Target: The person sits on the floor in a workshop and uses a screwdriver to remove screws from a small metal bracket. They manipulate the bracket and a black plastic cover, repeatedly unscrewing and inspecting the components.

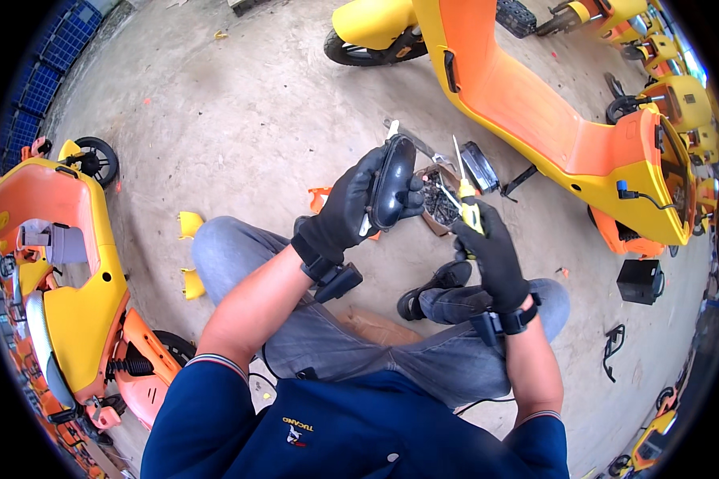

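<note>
Black gloves cover both hands, and a dark band with a small box sits on each wrist. The left hand (347, 209) is clamped around a black oval housing (392, 182), fingers wrapped over its far edge and thumb on the near side, holding it upright just above the left knee. The right hand (491, 251) is closed in a fist around the yellow handle of a screwdriver (465, 195), whose thin shaft points up and away from the palm, just right of the housing and not visibly touching it. Risk, as a judgement: the glossy, curved housing is gripped along its edges only, so a push from the tool tip could twist it out of the glove and drop it onto the concrete floor (240, 120); a tip that skates off a screw head could also scratch the shell or jab the left glove. Beyond the fingers of both hands, an open cardboard box of small dark screws (439, 203) lies on the floor, close enough that a dropped part could spill it. An orange and yellow scooter body (535, 112) stands beyond the right hand, and another (64, 271) lies well to the left of the left hand.
</note>
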Tool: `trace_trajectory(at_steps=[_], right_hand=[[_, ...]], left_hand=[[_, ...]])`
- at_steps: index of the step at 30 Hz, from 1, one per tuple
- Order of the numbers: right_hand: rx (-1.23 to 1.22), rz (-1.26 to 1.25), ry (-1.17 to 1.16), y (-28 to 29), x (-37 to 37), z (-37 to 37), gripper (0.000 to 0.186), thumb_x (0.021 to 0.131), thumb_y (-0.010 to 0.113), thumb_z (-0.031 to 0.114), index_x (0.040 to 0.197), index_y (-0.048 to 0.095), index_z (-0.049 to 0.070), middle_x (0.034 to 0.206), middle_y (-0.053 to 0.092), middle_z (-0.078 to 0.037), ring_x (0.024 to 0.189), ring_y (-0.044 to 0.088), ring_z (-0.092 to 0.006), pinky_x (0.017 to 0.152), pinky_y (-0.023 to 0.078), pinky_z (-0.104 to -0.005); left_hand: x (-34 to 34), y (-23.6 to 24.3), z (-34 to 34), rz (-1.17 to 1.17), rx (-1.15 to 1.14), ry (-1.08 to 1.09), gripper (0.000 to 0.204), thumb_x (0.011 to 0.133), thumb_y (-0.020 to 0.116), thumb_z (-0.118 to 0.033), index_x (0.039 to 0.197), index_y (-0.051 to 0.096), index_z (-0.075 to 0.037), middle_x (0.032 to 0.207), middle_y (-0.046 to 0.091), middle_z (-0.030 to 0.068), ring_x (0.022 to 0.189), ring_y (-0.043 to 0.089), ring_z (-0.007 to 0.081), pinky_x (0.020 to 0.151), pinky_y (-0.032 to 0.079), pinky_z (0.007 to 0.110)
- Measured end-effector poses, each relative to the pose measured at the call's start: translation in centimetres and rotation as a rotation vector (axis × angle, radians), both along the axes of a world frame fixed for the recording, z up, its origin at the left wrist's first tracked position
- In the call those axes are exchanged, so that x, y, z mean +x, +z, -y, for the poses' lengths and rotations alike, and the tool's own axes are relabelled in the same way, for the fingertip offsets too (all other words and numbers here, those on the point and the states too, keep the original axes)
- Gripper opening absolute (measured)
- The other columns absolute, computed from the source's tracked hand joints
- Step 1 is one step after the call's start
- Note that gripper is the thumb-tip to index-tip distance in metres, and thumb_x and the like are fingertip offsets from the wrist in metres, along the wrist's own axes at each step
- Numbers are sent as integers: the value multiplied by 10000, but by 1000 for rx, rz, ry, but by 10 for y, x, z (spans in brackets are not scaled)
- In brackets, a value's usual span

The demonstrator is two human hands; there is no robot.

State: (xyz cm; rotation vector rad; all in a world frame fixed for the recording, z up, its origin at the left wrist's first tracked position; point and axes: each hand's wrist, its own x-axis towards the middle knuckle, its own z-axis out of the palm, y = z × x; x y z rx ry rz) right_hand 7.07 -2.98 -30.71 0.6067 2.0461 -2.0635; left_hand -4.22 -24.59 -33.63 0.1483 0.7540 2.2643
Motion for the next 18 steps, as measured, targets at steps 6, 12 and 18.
trace_trajectory(at_steps=[6, 12, 18], right_hand=[[163, -190, 9, 26, 6, -26, 403, 881, 636, 93, 1263, 553, -4, 1001, 607, -67, 782, 580, -95, 664, 512, -245], [-73, -200, -303, 11, 15, -46, 294, 946, 620, 158, 1188, 568, -1, 944, 607, -62, 742, 595, -99, 656, 512, -230], [-303, -259, -322, -2, 19, -59, 330, 920, 641, 108, 1219, 554, 0, 906, 598, -56, 706, 561, -89, 631, 475, -209]], left_hand=[[-7, -4, 3, 254, 87, -95, 512, 1021, 387, -439, 1297, 517, -28, 1057, 643, 213, 833, 679, 292, 727, 612, 402], [-8, 1, 6, 285, 59, -98, 545, 1019, 374, -441, 1350, 479, -22, 1100, 636, 260, 835, 699, 315, 709, 620, 425], [-9, 1, 3, 282, 49, -110, 562, 1024, 348, -443, 1386, 450, -26, 1113, 635, 279, 836, 710, 330, 707, 624, 429]])
